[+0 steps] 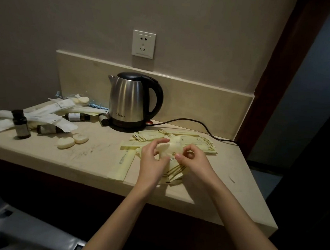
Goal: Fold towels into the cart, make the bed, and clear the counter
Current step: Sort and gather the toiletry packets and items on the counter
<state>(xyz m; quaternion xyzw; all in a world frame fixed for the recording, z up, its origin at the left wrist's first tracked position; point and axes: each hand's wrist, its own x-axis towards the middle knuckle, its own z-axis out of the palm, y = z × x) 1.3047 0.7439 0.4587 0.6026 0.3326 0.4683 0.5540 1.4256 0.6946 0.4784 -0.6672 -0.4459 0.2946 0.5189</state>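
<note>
Both hands pinch one pale packet (171, 151): left hand (152, 156) and right hand (192, 159), fingers curled, above scattered packets (198, 142) on the counter (100, 155) near a kettle (130, 101).

kettle (130, 101): brushed metal body, shiny; lid and handle of black glossy plastic
counter (93, 153): pale stone-like top, matt, with scuff marks
packets (195, 144): thin yellow wrappers, slightly shiny
bottles (21, 124): dark, glossy, with paper labels
soaps (65, 143): smooth, matt
socket (143, 44): white glossy plastic
</note>
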